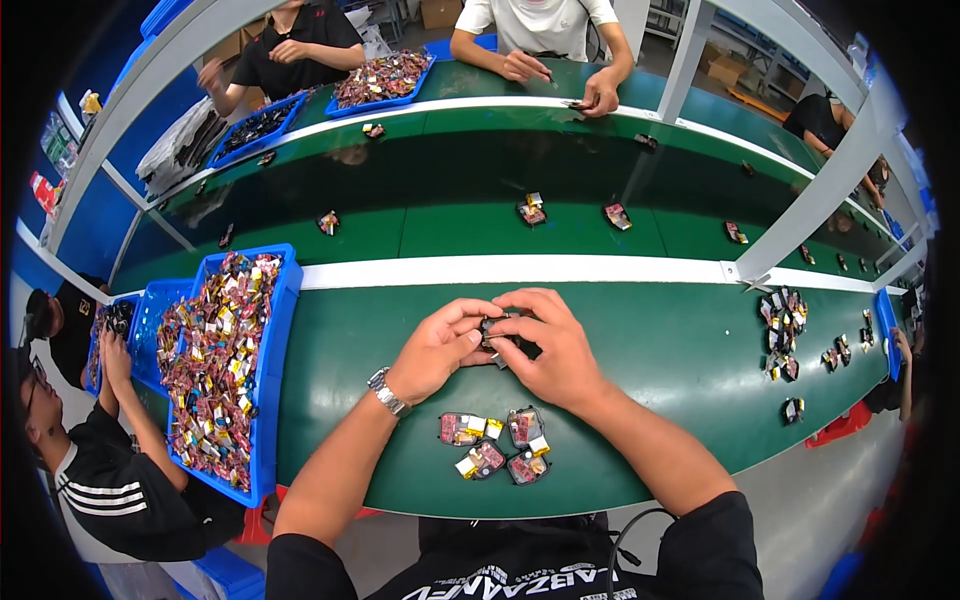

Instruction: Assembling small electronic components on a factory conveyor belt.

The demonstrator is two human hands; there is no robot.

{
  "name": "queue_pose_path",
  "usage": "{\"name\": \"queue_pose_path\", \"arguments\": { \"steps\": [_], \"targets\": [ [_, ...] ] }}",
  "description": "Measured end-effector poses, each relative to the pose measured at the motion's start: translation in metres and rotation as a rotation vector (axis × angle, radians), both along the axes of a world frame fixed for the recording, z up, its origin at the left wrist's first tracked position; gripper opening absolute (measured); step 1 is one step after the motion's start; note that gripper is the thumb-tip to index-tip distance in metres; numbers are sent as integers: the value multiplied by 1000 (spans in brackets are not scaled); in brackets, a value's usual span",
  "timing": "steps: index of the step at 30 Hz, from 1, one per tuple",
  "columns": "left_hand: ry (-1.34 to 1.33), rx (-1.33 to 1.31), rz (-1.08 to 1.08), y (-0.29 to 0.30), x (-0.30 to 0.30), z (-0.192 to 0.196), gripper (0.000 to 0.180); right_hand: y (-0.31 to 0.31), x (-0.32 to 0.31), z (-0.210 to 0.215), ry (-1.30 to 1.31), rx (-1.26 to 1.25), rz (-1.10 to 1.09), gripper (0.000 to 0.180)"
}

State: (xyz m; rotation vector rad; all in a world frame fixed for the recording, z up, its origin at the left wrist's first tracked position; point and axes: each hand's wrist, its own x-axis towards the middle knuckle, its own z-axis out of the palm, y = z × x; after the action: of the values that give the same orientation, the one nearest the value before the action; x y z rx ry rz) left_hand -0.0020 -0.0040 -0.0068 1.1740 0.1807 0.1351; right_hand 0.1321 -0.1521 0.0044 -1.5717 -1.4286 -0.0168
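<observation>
Where they meet, both hands (430, 352) (556, 352) — curled — grip a dark part (491, 339); assemblies (526, 427) lie nearby.

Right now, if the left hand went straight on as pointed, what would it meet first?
The left hand would probably meet the small dark part first, then the right hand; depth is unclear.

My left hand (432, 355) and right hand (553, 350) cover most of the dark piece (490, 329) between them, so I cannot tell its shape. The lower edge cuts off my black shirt (500, 565); the top edge crops the white-shirted co-worker (530, 27). The farthest pieces (842, 263) are too small to identify.
</observation>
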Motion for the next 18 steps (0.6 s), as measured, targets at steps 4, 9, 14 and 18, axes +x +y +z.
{"name": "queue_pose_path", "arguments": {
  "steps": [4, 9, 14, 18],
  "targets": [
    [1, -35, -2, 2, 0, -3, 32, 0, -7, -1, 47, 3, -28, 15],
    [-20, -26, -13, 2, -2, -2, 32, -1, -3, -1, 90, -4, 13, 15],
    [-26, -64, -5, 1, -1, -4, 29, -2, -2, -5, 290, -68, 42, 17],
    [-22, -54, -5, 2, -1, -5, 30, -1, -2, -5, 255, -80, 31, 18]
  ]
}}
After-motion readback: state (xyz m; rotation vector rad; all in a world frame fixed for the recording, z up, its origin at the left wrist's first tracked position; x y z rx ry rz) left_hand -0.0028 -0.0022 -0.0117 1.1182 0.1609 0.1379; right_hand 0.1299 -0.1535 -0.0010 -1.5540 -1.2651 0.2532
